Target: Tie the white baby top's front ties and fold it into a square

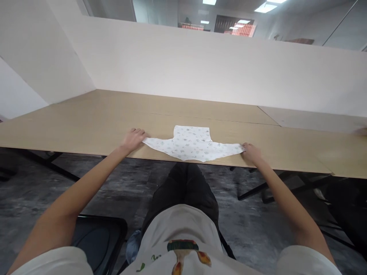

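A small white baby shirt (191,143) with a fine grey print lies at the table's front edge, its two sleeves stretched out to the sides. Its squared part points away from me, and the nearer edge bulges down to the table's rim. My left hand (134,139) is closed on the end of the left sleeve. At the other side, my right hand (252,153) pinches the tip of the right sleeve between thumb and fingers. The fingertips of both hands are partly hidden.
The light wood table (86,118) runs wide, with seams between its panels. A white partition (183,65) with glass above stands behind it. A black chair (99,236) is at my lower left. Dark table legs (258,187) show below on the right.
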Tool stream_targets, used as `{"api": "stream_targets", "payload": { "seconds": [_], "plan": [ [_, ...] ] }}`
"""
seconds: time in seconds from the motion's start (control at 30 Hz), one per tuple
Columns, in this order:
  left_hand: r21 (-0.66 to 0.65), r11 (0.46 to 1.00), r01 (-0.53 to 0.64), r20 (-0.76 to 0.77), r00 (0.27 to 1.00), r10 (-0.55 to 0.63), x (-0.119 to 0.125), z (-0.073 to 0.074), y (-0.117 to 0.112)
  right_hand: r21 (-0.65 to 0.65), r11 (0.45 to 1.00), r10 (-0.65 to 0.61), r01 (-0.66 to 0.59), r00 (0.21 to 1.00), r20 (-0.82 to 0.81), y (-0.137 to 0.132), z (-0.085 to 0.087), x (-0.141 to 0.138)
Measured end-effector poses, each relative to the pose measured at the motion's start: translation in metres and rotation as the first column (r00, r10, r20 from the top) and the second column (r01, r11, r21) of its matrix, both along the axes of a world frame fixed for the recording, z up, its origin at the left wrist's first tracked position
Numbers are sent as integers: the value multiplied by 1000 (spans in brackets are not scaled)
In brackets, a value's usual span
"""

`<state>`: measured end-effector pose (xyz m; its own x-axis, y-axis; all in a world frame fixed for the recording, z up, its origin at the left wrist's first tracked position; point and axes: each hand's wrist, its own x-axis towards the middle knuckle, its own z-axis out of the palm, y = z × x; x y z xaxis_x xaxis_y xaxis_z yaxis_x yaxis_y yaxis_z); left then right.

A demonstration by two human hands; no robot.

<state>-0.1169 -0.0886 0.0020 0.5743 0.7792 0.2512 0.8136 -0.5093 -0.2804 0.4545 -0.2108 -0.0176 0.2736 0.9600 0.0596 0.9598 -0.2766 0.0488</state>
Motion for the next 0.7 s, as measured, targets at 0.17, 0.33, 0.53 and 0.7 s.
{"api": "stream_targets", "payload": {
  "seconds": [0.17,0.33,0.53,0.7],
  "plan": [
    [-128,983,-135,110,983,149,-17,10,4,63,992,-57,111,829,-556,0,0,18],
    [-339,941,13,257,963,79,16,-2,-8,131,979,-21,157,712,-702,9,-6,3],
    [-440,898,-2,137,988,70,46,-31,-11,328,921,-18,211,863,-505,38,19,0],
    [-407,909,-89,135,978,157,44,-45,-3,554,820,92,145,921,-378,62,51,-27]
  ]
}}
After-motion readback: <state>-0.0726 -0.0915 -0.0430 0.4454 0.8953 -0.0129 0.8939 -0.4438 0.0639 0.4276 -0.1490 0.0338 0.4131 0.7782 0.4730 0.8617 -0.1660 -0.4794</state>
